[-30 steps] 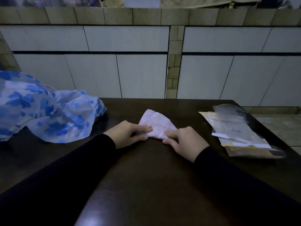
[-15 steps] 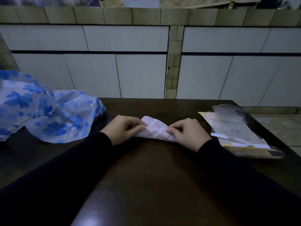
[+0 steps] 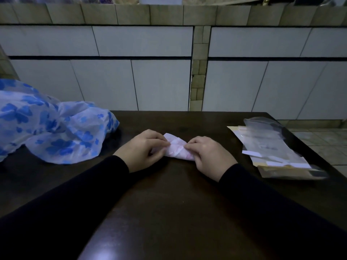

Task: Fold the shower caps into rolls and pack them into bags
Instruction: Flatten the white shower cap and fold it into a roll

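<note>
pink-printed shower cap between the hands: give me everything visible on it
The white, pink-printed thin plastic shower cap is folded into a short, crinkled, partly rolled bundle lying on the dark wooden table, angled slightly from upper left to lower right. The left hand pinches its left end and the right hand pinches its right end; only the middle shows. It is not yet in a bag.

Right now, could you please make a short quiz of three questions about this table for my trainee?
1. True or false: the pink shower cap is already inside a bag.
2. Which hands hold it? A) left only B) right only C) both
3. The clear bags lie on the person's ____ side.

Key: 1 false; it lies on the table. 2 C; left hand and right hand. 3 right.
</note>
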Available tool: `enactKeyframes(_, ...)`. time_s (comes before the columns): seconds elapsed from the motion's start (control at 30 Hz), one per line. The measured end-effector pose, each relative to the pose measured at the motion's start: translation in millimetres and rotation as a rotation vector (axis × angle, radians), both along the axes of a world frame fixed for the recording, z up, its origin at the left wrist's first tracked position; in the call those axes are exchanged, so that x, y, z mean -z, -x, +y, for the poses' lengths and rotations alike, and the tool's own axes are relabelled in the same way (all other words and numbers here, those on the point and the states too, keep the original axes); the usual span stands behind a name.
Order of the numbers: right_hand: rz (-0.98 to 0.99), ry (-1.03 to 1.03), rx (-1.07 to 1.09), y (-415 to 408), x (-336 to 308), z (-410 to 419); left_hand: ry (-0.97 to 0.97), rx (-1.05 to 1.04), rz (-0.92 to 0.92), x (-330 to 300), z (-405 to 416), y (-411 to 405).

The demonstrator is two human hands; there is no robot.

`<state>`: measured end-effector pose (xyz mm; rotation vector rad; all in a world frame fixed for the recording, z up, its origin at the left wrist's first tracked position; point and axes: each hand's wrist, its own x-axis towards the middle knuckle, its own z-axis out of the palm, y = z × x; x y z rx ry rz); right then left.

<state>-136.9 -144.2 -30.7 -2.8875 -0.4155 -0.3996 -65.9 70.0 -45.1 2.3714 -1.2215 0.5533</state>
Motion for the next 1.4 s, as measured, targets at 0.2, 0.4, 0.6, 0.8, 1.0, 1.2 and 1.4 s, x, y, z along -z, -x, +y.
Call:
enactKeyframes(0.2, 0.077, -0.026, 0.015, 3.7, 5.3, -1.6, -0.104, -0.023, 0.159, 1.3, 5.8, -12.0)
enactKeyframes(0.4, 0.191, 0.001, 0.046, 2.0, 9.2, -6.4, -0.125, -0.055, 0.227, -0.3, 5.8, -13.7)
enactKeyframes(0.6, 0.139, -0.086, 0.053, 11.0, 2.0, -11.2, -0.153, -0.051, 0.212, -7.5, 11.1, -8.9)
enactKeyframes(0.8, 0.148, -0.216, 0.167, -0.4, -6.8, -5.7, -0.183, -0.134, 0.334, -16.2, 0.9, -10.9)
enactKeyframes(1.0, 0.079, -0.048, 0.130, -0.9, -4.4, 3.3, -0.131, -0.202, 0.390, -16.3, -5.1, -16.5)
enactKeyframes(1.2, 0.176, 0.230, 0.135, -6.9, 0.2, 5.6, -0.096, -0.250, 0.383, -13.1, -9.0, -23.9)
enactKeyframes(1.4, 0.315, 0.144, 0.139, -9.6, -1.9, 1.9, -0.109, -0.086, -0.037, -4.8, -20.9, -4.4)
